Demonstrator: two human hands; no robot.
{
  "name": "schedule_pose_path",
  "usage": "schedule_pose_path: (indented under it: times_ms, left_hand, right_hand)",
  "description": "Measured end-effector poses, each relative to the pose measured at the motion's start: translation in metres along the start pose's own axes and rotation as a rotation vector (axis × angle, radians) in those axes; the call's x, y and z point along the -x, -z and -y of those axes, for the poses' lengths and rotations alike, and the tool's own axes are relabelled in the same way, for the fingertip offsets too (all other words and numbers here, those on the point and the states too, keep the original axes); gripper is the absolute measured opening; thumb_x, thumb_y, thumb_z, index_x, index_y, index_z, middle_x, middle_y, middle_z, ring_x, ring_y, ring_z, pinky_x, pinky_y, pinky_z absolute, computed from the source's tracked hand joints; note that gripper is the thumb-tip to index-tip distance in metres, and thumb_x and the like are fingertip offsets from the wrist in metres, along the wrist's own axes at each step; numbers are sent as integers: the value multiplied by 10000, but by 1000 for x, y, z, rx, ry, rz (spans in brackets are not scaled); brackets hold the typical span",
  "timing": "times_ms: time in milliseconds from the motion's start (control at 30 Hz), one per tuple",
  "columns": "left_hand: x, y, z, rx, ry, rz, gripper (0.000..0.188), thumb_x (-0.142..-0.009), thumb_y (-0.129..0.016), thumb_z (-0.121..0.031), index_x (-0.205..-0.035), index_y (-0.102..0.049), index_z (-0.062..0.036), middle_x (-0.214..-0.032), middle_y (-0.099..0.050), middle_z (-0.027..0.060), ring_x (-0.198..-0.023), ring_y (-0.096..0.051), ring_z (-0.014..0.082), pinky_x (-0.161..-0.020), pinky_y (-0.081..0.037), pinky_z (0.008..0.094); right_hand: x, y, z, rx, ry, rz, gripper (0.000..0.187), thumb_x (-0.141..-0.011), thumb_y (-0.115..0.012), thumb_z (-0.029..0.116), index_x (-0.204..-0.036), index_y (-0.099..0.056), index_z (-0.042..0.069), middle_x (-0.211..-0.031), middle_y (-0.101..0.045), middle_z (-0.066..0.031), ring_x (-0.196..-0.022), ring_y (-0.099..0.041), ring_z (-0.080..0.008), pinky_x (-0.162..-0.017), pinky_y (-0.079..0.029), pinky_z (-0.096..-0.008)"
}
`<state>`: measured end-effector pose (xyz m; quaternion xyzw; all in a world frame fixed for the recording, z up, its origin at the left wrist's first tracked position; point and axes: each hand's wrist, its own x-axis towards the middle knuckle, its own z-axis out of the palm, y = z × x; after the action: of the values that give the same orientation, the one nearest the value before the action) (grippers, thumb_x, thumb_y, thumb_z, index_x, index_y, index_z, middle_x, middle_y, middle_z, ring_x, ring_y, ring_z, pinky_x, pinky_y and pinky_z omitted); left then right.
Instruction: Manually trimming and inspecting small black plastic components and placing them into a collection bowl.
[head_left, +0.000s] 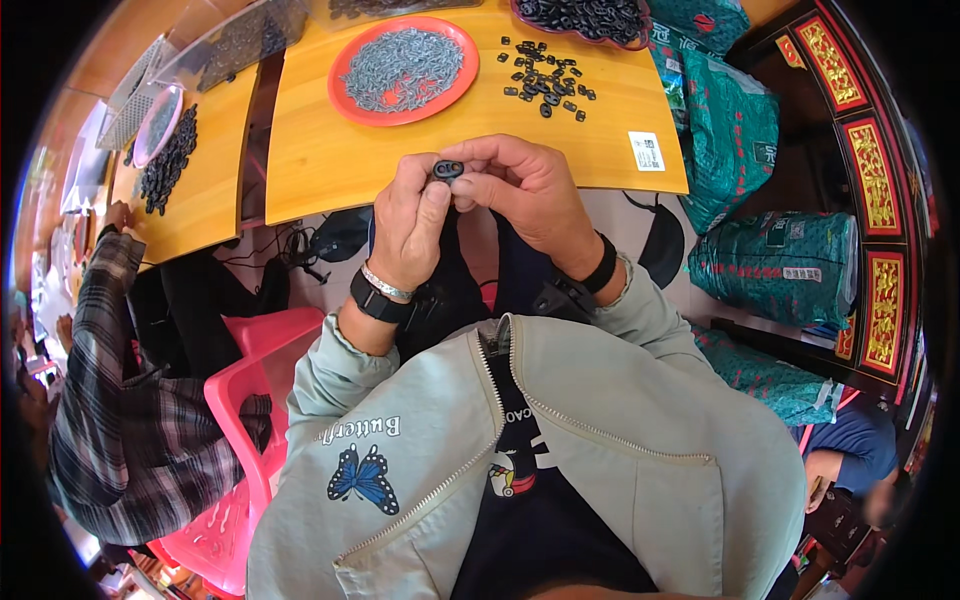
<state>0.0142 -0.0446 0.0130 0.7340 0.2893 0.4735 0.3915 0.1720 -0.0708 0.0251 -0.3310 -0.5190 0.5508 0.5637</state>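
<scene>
My left hand and my right hand meet just in front of the wooden table's near edge. Together they pinch one small black plastic part with two holes, held between the fingertips of both hands. Past the hands, an orange-red plate holds a heap of small grey metal pieces. To its right several loose black plastic parts lie scattered on the tabletop. A dark-rimmed tray at the far edge is filled with more black parts.
A second table on the left carries a pile of black parts and a small pink-rimmed dish. A person in a plaid shirt sits at left beside a pink plastic chair. Green sacks stand at right.
</scene>
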Motion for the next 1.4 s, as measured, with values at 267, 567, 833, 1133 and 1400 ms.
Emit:
schedule_pose_path:
  times_ms: [267, 567, 833, 1133, 1400]
  left_hand:
    - [-3, 2, -1, -103, -159, -29, 276, -936, -453, -253, -973, -519, 13, -790, -611, 124, -667, -587, 225, -620, -462, 308]
    - [-5, 3, 5, -37, -80, -79, 231, -933, -455, -210, -982, -508, 9, -769, -589, 107, -646, -550, 186, -607, -451, 297]
    - [-9, 12, 9, -90, -205, -97, 234, -927, -463, -200, -995, -504, 20, -757, -571, 117, -631, -542, 208, -590, -446, 304]
    - [-6, 16, 12, -106, -349, -133, 233, -922, -454, -184, -977, -499, 38, -750, -533, 140, -584, -496, 225, -548, -414, 313]
    - [1, 10, 5, -116, -388, -161, 250, -922, -446, -199, -986, -484, 39, -750, -528, 153, -591, -508, 246, -547, -418, 330]
  right_hand:
    - [1, 2, 9, 175, 109, 15, 227, -804, -651, 0, -1029, -628, -9, -874, -638, -9, -783, -574, -50, -701, -472, -185]
    - [-6, -1, 14, 139, 43, -9, 252, -785, -673, 1, -1033, -630, 0, -856, -624, 10, -747, -540, -26, -670, -451, -164]
    - [-13, -9, 8, 110, 57, -13, 238, -782, -674, 7, -1016, -632, -6, -822, -609, 12, -728, -541, -28, -654, -455, -164]
    - [-11, -19, 12, 138, 126, 31, 242, -766, -690, -18, -1000, -630, -12, -840, -637, -16, -728, -567, -46, -656, -477, -182]
    - [-2, -20, 15, 181, 213, 46, 229, -755, -706, -5, -975, -643, 5, -809, -630, -9, -716, -568, -48, -630, -470, -185]
